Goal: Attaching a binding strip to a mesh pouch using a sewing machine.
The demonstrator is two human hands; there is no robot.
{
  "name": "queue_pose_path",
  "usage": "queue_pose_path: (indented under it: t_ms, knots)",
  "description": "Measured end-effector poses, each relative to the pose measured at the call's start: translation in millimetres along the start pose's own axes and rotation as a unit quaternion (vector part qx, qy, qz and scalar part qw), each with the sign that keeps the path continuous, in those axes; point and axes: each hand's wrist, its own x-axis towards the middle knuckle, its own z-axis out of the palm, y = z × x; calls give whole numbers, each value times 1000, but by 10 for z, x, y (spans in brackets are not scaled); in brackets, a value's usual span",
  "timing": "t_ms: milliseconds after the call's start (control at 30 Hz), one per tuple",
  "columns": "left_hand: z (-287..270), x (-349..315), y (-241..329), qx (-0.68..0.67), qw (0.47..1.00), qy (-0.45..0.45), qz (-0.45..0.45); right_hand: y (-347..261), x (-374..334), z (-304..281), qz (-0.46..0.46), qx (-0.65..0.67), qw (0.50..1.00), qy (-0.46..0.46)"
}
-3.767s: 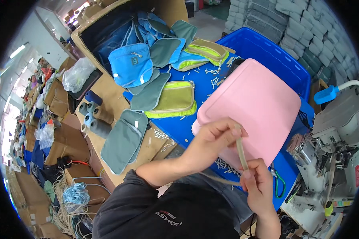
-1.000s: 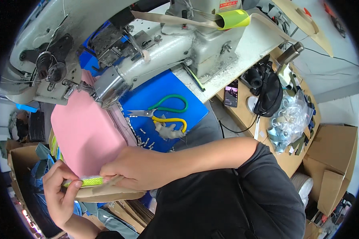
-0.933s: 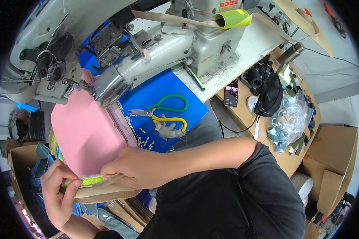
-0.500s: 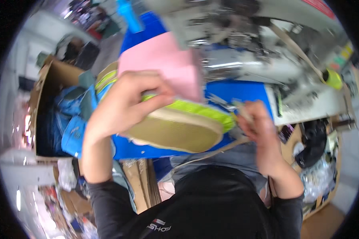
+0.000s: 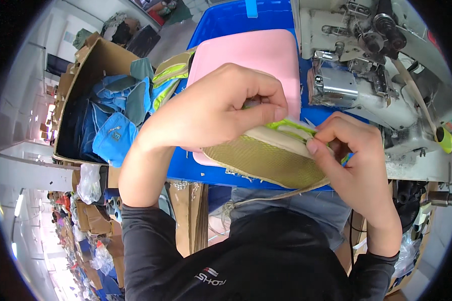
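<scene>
A khaki mesh fabric piece (image 5: 268, 159) with a pale padded band and lime-green lining hangs between my hands, over the near side of the blue work surface. My left hand (image 5: 223, 108) pinches its upper edge between thumb and fingers. At the piece's right end, my right hand (image 5: 354, 148) is closed on the pale band, thumb and forefinger pressed together. A pointed metal tip (image 5: 310, 123) shows just behind the fabric between the hands; the rest of it is hidden. Behind the left hand lies a pink board (image 5: 251, 55).
On the right stands a sewing machine (image 5: 336, 83). A cardboard box (image 5: 68, 118) at left holds blue and grey fabric pieces. More khaki and lime pieces (image 5: 171, 70) lie beside the pink board. A blue basket (image 5: 226, 22) sits at the back.
The head view has shifted, so everything appears moved. My right hand has come in from beyond the fabric's right end and now grips it, while my left keeps its pinch.
</scene>
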Motion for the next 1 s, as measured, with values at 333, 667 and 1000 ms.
queue_pose_path:
  t_ms: [333, 667, 1000]
  knots:
    - [-39, 26, 19, 14, 999, 3, 42, -24, 12, -18, 6, 7, 1000, -3]
    - [-113, 85, 4, 20, 997, -4, 73, -144, 30, -31, 127, 94, 987, 29]
    - [-284, 372, -139, 11, 991, -104, 80, -38, 111, 16, 181, 178, 965, -63]
